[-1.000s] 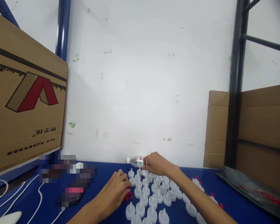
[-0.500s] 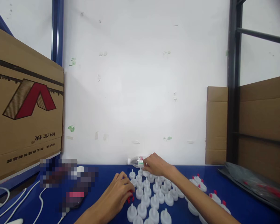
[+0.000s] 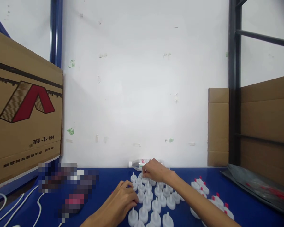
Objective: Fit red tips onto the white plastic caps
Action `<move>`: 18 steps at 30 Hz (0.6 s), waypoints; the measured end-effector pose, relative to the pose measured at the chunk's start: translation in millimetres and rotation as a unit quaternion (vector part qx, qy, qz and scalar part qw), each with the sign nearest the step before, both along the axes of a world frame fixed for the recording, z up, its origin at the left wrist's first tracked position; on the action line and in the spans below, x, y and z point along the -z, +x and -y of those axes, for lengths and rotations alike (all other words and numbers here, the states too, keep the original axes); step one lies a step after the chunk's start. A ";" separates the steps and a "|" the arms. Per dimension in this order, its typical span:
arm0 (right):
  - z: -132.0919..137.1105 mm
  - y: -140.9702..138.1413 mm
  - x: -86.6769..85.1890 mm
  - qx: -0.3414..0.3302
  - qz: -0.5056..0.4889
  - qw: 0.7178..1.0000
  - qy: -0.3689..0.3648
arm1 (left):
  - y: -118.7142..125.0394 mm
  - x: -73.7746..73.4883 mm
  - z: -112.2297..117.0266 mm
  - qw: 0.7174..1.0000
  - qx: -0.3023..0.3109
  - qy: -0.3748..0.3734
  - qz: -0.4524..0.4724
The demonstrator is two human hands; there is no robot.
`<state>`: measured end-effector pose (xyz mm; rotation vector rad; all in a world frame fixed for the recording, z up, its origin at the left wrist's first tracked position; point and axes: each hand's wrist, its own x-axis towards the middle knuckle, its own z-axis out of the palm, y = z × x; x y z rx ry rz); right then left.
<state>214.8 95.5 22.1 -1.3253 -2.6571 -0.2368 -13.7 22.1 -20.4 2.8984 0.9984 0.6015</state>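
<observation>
White plastic caps with upright pointed spouts (image 3: 143, 216) cluster on the blue tabletop (image 3: 106, 178). The right hand (image 3: 156, 171) curls over the far caps, the left hand (image 3: 123, 199) at their left edge; whether either grips anything, I cannot tell. 1 clear plastic bottle (image 3: 135, 165) lies behind.

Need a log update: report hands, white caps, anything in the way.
Left hand by white caps, grip unclear. Right hand at far caps, grip unclear. Bottle lying behind right hand.
</observation>
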 end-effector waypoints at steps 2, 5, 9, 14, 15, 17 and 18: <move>-1.2 0.7 1.7 0.002 -0.006 1.000 -0.002 | -0.2 -2.4 4.0 1.000 -0.007 -0.005 0.002; -1.0 2.4 1.1 -0.003 -0.014 1.000 -0.013 | 0.5 -5.0 7.4 1.000 -0.014 -0.009 -0.014; 3.3 8.9 -12.3 0.001 -0.043 0.999 -0.010 | 2.0 -5.6 7.6 0.999 -0.022 -0.012 -0.027; 9.6 34.4 -46.3 0.018 -0.092 0.996 0.000 | 1.3 -6.6 8.3 1.000 -0.017 0.002 -0.004; 10.9 42.1 -54.6 0.020 -0.102 0.995 0.000 | 0.8 -7.1 8.8 1.000 -0.015 0.006 0.005; 14.0 59.5 -71.5 0.026 -0.124 0.992 0.001 | -0.5 -8.3 10.0 1.000 -0.009 0.009 0.019; 16.0 69.0 -79.5 0.031 -0.135 0.990 0.004 | -1.1 -8.9 10.5 1.000 -0.008 0.010 0.023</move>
